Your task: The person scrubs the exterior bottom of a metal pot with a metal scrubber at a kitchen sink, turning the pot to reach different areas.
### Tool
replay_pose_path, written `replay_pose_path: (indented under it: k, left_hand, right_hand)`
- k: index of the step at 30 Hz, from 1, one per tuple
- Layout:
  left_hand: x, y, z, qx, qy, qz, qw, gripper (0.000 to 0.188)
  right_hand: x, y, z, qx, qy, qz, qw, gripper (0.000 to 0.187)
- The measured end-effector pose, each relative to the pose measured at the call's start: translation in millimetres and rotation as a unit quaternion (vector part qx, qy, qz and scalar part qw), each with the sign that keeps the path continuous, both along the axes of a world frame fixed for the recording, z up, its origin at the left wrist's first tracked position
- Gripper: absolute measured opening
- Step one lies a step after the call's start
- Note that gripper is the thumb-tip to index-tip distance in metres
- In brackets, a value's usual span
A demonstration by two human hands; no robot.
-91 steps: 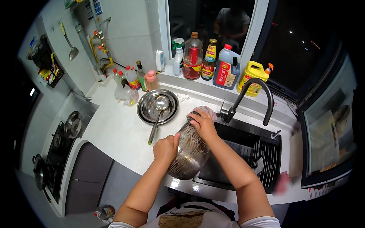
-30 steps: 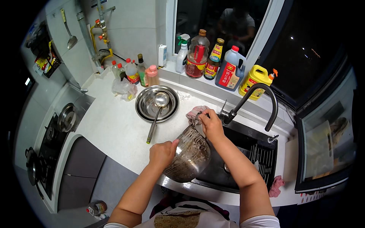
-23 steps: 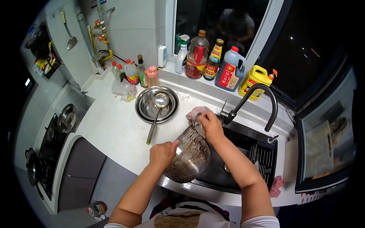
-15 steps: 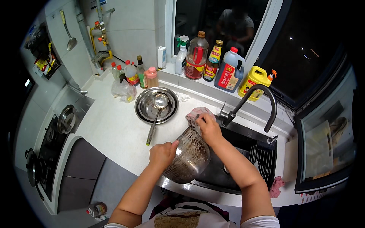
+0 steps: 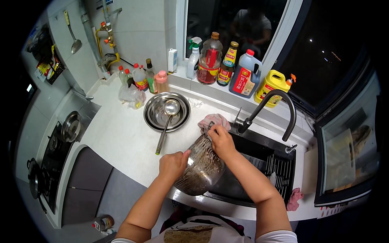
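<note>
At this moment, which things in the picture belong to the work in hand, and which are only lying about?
In hand:
streaked metal vessel, tilted, gripped by the left fingers
right fingers at its upper end; what they pinch is unclear

Lying about, it seems:
nested metal bowls, holding a ladle
pink cloth beside the right fingers
second pink cloth, lower right
yellow jug

On the white bench (image 5: 117, 129), a long-handled steel ladle (image 5: 172, 108) rests in nested round stainless-steel bowls (image 5: 155, 110). On the pale windowsill (image 5: 219, 94), a yellow plastic pump jug (image 5: 269, 91) stands beside a red-capped dark plastic jug (image 5: 244, 79). A crumpled pink cloth (image 5: 294, 199) lies far right.
</note>
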State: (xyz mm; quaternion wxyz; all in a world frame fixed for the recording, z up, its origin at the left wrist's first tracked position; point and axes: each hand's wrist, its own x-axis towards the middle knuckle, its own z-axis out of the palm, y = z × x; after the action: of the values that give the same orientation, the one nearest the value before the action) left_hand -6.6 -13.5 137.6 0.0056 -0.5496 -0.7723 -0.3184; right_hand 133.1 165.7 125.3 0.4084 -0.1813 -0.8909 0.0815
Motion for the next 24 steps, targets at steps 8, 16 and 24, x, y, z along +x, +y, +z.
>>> replay_pose_path:
  k: [8,16,24]
  left_hand:
    - [0.4,-0.1,-0.6,0.004,-0.003,-0.006,1.0,0.052]
    - [-0.7,-6.5,-1.2,-0.001,-0.006,-0.01,1.0,0.051]
    - [-8.9,-17.2,-3.5,-0.004,-0.013,-0.024,1.0,0.047]
  right_hand:
    - [5.8,-6.2,-3.4,-0.016,0.019,-0.016,1.0,0.023]
    - [0.7,13.3,3.5,-0.031,0.07,-0.079,0.994,0.012]
    - [-6.5,-3.4,18.5,-0.129,0.114,-0.032,0.984,0.012]
